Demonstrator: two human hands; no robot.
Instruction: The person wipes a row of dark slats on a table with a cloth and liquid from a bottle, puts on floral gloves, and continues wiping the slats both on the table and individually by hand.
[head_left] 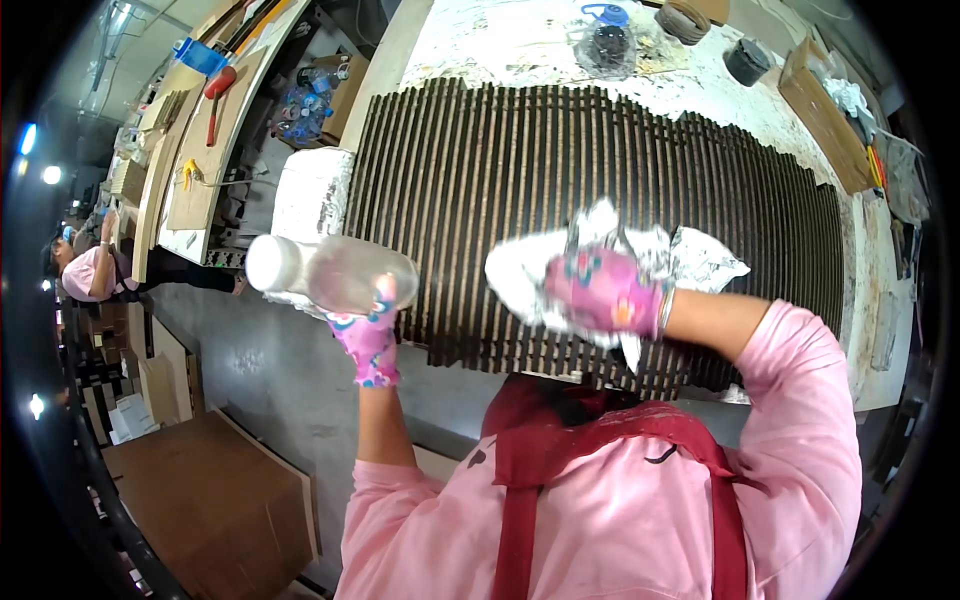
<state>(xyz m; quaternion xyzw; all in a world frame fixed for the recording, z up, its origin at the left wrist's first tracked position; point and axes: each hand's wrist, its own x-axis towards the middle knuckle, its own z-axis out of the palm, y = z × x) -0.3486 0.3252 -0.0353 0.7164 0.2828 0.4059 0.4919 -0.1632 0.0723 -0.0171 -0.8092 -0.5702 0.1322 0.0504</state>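
My left hand (368, 340), in a pink floral glove, is closed around a clear plastic bottle (350, 268) with a white cap. The bottle lies tilted on its side, its cap toward the left, above the left edge of the workbench. Gloved in the same pattern, my right hand (605, 292) grips a crumpled white cloth (520, 270) and presses it on the strips. Many narrow dark strips (560, 150) lie side by side beneath it, running away from me. Slight blur shows around the right hand.
On the white-stained workbench (480, 40) behind the strips are a clear jug (607, 48) with a blue lid, a brown ring-shaped roll (684, 20) and a dark cup (747, 62). A wooden box (825, 120) stands far right. Leftward are a red mallet (215, 100) and another person (95, 270).
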